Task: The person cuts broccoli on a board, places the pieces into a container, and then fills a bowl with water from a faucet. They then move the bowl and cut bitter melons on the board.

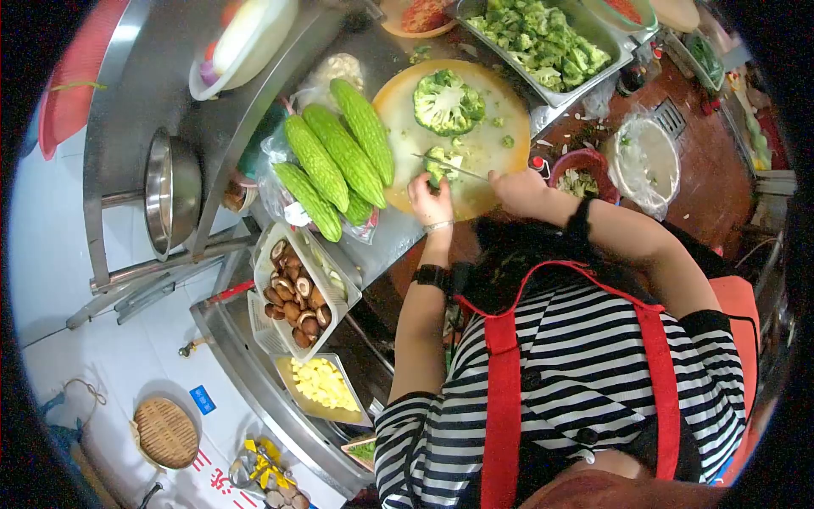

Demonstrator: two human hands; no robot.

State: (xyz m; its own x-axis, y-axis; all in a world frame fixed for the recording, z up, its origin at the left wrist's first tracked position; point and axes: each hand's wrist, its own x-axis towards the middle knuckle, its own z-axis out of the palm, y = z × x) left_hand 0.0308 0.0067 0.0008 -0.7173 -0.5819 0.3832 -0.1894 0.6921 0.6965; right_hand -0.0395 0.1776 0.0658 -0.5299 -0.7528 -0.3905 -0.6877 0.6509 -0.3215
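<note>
The small broccoli piece (437, 176) lies directly beyond the fingertips of the left hand (431, 202), touching them, and to the left of the right hand (519, 192). The left is the nearer of the two. Its grip is closed on the piece, fingers bent against the near side; the piece's own long axis is too hidden by fingers and blade to tell. The right grip is closed around the handle of the knife (458, 169), whose blade runs leftward and slightly away from the person, crossing over the piece, with the tip reaching past its left side. Whether the edge is already in the piece cannot be told.

The piece is on the round cutting board (509, 106), in the half toward the person. A large broccoli head (449, 102) sits beyond it, apart from the blade, nearer the board's far edge, cut stems showing; small crumbs lie to its right. Outward from there, green gourds (315, 161) are bunched at the board's left edge, and a metal tray (555, 102) of florets stands by its far right edge. The board rests on the surface (398, 233), close to the edge nearest the person.
</note>
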